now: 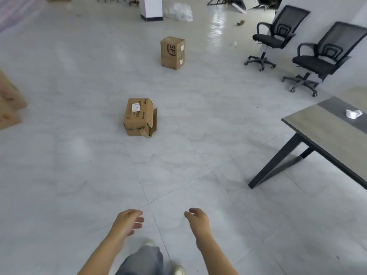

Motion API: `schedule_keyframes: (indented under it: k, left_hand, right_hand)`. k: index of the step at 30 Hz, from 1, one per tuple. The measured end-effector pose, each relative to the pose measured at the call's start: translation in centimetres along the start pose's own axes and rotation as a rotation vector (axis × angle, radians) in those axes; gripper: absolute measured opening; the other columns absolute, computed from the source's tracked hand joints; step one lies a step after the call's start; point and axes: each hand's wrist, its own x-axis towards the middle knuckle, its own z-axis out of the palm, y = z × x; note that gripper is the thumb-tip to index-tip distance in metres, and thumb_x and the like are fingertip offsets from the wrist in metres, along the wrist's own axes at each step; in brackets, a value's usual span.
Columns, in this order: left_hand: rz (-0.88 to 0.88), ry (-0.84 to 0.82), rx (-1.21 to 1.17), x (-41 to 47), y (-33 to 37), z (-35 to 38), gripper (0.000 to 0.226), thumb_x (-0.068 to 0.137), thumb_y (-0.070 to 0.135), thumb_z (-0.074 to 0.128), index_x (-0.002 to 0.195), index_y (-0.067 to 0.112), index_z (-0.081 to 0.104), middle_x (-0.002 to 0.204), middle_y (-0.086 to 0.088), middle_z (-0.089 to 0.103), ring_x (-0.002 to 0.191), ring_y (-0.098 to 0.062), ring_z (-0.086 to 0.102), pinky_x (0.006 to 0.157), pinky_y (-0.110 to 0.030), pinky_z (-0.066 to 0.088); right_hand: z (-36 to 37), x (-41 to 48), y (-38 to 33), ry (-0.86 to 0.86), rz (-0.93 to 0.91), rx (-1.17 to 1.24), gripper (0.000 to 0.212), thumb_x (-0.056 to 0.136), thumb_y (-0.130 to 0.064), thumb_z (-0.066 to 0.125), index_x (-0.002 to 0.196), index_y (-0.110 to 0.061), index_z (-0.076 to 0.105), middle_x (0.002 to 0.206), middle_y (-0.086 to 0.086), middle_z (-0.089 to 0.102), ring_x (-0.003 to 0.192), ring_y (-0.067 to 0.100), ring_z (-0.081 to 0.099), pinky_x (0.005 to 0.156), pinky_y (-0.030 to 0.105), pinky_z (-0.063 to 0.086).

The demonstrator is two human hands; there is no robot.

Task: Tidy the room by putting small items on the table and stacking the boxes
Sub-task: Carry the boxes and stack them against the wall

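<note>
Open tiled floor (178,165) ahead. Torn-flap cardboard box (139,117) stands mid-path; SF-marked box (172,53) well beyond. Table (325,133) blocks right side, two office chairs (309,54) behind it.

Sparse office room, partly unpacked

Two black mesh swivel chairs (278,36) stand by a white wall, a grey work surface (325,133) sits nearby, and cardboard shipping boxes (139,117) lie scattered on the glossy tiled floor (79,155).
</note>
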Motion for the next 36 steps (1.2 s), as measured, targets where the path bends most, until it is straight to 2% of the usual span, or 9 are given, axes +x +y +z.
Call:
schedule_keyframes:
  k: [5, 11, 14, 16, 19, 26, 29, 32, 36]
  left_hand:
    - [-0.109, 0.11, -0.135, 4.7, 1.2, -2.2, 0.018, 0.095, 0.012, 0.049, 0.103, 0.0, 0.06, 0.097, -0.017, 0.064, 0.086, -0.03, 0.058, 0.081, -0.034, 0.038]
    - [-0.122, 0.104, -0.292, 13.8, 8.1, -2.4, 0.02, 0.095, 0.014, 0.048, 0.103, 0.0, 0.058, 0.102, -0.017, 0.063, 0.092, -0.031, 0.057, 0.082, -0.034, 0.037]
    - [-0.088, 0.105, -0.353, 19.2, 14.9, -3.2, 0.018, 0.094, 0.015, 0.048, 0.102, 0.002, 0.057, 0.1, -0.017, 0.063, 0.089, -0.03, 0.058, 0.079, -0.032, 0.038]
    - [-0.051, 0.104, -0.356, 22.3, 19.4, -3.4, 0.017, 0.094, 0.015, 0.048, 0.102, 0.003, 0.058, 0.089, -0.014, 0.064, 0.078, -0.026, 0.059, 0.069, -0.031, 0.039]
    - [0.001, 0.069, -0.336, 26.2, 25.1, -2.9, 0.016, 0.093, 0.013, 0.049, 0.101, 0.003, 0.059, 0.081, -0.009, 0.063, 0.072, -0.022, 0.058, 0.065, -0.027, 0.039]
    - [-0.077, -0.047, -0.213, 31.3, 30.7, 2.4, 0.014, 0.092, 0.012, 0.053, 0.097, 0.004, 0.062, 0.082, -0.011, 0.066, 0.072, -0.024, 0.061, 0.065, -0.027, 0.04]
    - [-0.131, -0.051, -0.163, 34.2, 33.4, 4.9, 0.015, 0.091, 0.012, 0.054, 0.099, 0.002, 0.062, 0.083, -0.013, 0.067, 0.072, -0.025, 0.061, 0.065, -0.027, 0.041]
    - [-0.112, 0.009, -0.158, 37.9, 38.5, 7.2, 0.017, 0.093, 0.012, 0.051, 0.101, 0.0, 0.06, 0.089, -0.015, 0.065, 0.075, -0.025, 0.059, 0.069, -0.03, 0.041]
    - [-0.056, 0.032, -0.18, 42.3, 47.1, 11.6, 0.017, 0.096, 0.014, 0.048, 0.102, 0.002, 0.057, 0.095, -0.015, 0.064, 0.084, -0.028, 0.059, 0.081, -0.033, 0.04]
  right_hand:
    - [0.3, 4.3, -3.7, -0.051, 0.034, -0.073, 0.04, 0.091, -0.02, 0.054, 0.129, -0.01, 0.049, 0.124, 0.007, 0.052, 0.101, 0.017, 0.048, 0.082, 0.024, 0.037]
    - [0.0, 12.4, -11.0, 0.019, 0.01, -0.103, 0.038, 0.091, -0.019, 0.053, 0.128, -0.009, 0.051, 0.114, 0.004, 0.051, 0.098, 0.016, 0.048, 0.08, 0.024, 0.036]
    - [-0.1, 16.8, -17.3, 0.066, -0.041, -0.099, 0.037, 0.091, -0.018, 0.054, 0.127, -0.009, 0.052, 0.113, 0.004, 0.051, 0.099, 0.017, 0.048, 0.081, 0.025, 0.035]
    - [-0.2, 19.7, -21.3, 0.097, -0.076, -0.084, 0.036, 0.091, -0.018, 0.054, 0.126, -0.008, 0.053, 0.113, 0.005, 0.052, 0.1, 0.017, 0.048, 0.083, 0.026, 0.035]
    - [0.2, 23.8, -26.4, 0.133, -0.1, -0.042, 0.036, 0.091, -0.017, 0.054, 0.125, -0.007, 0.053, 0.113, 0.005, 0.054, 0.1, 0.018, 0.049, 0.082, 0.027, 0.036]
    - [0.4, 30.0, -28.5, 0.114, 0.011, -0.006, 0.034, 0.089, -0.015, 0.056, 0.123, -0.008, 0.055, 0.12, 0.009, 0.056, 0.103, 0.019, 0.051, 0.084, 0.026, 0.037]
    - [-1.4, 34.5, -30.1, 0.126, 0.081, 0.017, 0.036, 0.089, -0.014, 0.056, 0.124, -0.004, 0.054, 0.113, 0.009, 0.056, 0.091, 0.02, 0.053, 0.075, 0.025, 0.041]
    - [-4.7, 40.6, -34.8, 0.142, 0.025, 0.047, 0.035, 0.09, -0.014, 0.055, 0.124, -0.005, 0.053, 0.109, 0.008, 0.055, 0.084, 0.016, 0.053, 0.076, 0.029, 0.041]
    - [-9.5, 48.0, -42.2, 0.153, -0.069, 0.098, 0.037, 0.09, -0.015, 0.055, 0.126, -0.006, 0.052, 0.106, 0.007, 0.053, 0.093, 0.021, 0.05, 0.078, 0.03, 0.037]
